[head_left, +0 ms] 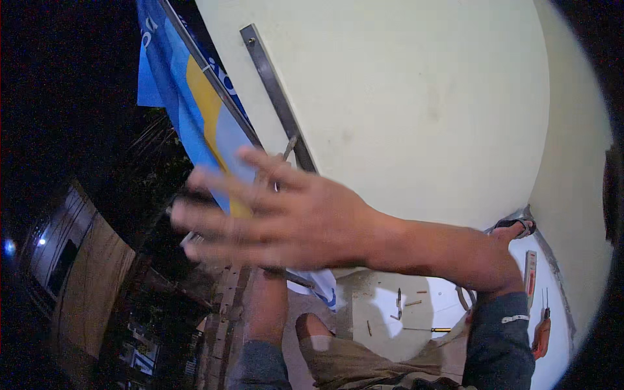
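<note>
My right hand (305,221) reaches across the middle of the view, blurred by motion. Its fingers are stretched apart, and nothing shows in them. My left forearm (266,305) rises from the lower edge. The left hand is hidden behind the right one, so its grip cannot be made out. Beyond the right fingers, a dark flat metal bar (270,78) with a screw near its upper end lies along the pale wall (422,97). A small narrow metal piece (290,148) sticks up against the bar just above my right hand; its kind is unclear.
A blue and yellow banner (208,117) hangs on a thin pole at the left, against a dark street. On the floor are a screwdriver (441,329), several small loose pieces (413,303), a level-like strip (530,276) and an orange-handled tool (541,337). A sandalled foot (513,231) stands right.
</note>
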Action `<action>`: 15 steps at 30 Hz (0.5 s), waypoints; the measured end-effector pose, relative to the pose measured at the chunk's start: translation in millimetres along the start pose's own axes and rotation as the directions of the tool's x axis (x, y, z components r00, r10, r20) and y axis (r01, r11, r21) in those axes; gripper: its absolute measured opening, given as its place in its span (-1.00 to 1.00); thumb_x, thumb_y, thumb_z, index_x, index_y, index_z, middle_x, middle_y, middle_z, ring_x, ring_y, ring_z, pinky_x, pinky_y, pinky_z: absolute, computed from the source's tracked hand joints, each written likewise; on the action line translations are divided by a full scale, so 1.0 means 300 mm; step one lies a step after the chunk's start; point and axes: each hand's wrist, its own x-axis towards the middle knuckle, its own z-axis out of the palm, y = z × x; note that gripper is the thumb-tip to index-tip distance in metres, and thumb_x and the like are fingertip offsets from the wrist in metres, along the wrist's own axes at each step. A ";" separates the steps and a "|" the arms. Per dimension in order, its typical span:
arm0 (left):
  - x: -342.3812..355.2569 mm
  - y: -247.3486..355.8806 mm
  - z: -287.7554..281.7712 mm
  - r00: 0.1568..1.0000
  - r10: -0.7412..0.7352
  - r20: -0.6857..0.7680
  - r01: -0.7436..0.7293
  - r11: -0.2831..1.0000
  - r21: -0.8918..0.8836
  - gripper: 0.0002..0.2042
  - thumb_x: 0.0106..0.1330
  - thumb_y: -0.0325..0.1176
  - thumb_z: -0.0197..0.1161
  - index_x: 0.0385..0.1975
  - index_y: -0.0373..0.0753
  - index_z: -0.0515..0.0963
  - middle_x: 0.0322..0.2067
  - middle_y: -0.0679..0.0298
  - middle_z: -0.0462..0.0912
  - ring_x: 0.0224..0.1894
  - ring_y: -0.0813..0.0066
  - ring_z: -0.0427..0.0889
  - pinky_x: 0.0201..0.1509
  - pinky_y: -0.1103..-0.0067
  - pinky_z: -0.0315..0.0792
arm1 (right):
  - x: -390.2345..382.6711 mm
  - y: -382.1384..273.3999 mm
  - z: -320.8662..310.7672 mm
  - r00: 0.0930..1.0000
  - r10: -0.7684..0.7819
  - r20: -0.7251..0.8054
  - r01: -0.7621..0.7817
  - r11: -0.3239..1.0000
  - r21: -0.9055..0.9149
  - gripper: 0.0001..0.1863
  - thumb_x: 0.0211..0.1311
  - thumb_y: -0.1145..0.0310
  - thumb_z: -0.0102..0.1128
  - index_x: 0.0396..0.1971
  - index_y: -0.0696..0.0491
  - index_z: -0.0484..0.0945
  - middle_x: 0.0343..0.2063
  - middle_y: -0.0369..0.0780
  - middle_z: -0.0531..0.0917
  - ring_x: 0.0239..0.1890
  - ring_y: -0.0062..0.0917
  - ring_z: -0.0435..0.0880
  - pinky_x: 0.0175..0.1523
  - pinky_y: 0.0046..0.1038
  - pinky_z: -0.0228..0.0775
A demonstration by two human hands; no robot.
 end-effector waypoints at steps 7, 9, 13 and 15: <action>0.030 -0.023 0.000 0.999 -0.007 -0.043 0.004 0.998 -0.067 -0.81 0.31 -0.44 0.32 -0.14 -0.35 0.62 -0.26 0.02 0.69 -0.23 0.17 0.69 -0.10 0.43 0.54 | 0.188 -0.046 -0.051 0.734 -0.479 0.481 0.661 0.665 -0.347 -0.78 0.21 0.23 0.12 -0.43 -0.06 0.74 0.04 -0.20 0.65 0.31 -0.30 0.41 0.48 0.09 -0.05; 0.034 -0.017 -0.013 0.995 -0.097 0.024 0.098 0.994 -0.040 -0.82 0.37 -0.34 0.28 -0.14 -0.28 0.64 -0.19 0.09 0.71 -0.14 0.29 0.69 -0.01 0.42 0.54 | 0.215 -0.120 -0.009 0.724 -0.353 0.593 0.631 0.686 -0.363 -0.82 0.15 0.26 0.17 -0.47 -0.02 0.71 -0.16 -0.22 0.68 0.04 -0.31 0.55 0.30 0.00 0.19; 0.190 0.376 -0.048 0.763 -0.575 0.296 0.411 0.785 0.464 -0.80 0.40 -0.36 0.24 -0.09 -0.29 0.63 -0.19 0.08 0.70 -0.16 0.29 0.70 -0.03 0.45 0.53 | 0.169 -0.076 -0.012 0.744 -0.112 0.659 0.402 0.863 -0.306 -0.86 0.01 0.29 0.23 -0.53 0.04 0.67 -0.45 -0.25 0.68 -0.35 -0.39 0.65 -0.09 -0.19 0.37; 0.151 0.286 -0.071 0.831 -0.489 0.266 0.391 0.853 0.347 -0.80 0.40 -0.36 0.23 -0.08 -0.28 0.63 -0.19 0.09 0.70 -0.15 0.30 0.70 -0.02 0.45 0.53 | 0.180 -0.062 -0.028 0.811 -0.037 0.584 0.182 0.964 -0.191 -0.86 -0.06 0.30 0.25 -0.55 0.06 0.65 -0.53 -0.26 0.64 -0.47 -0.45 0.61 -0.30 -0.30 0.31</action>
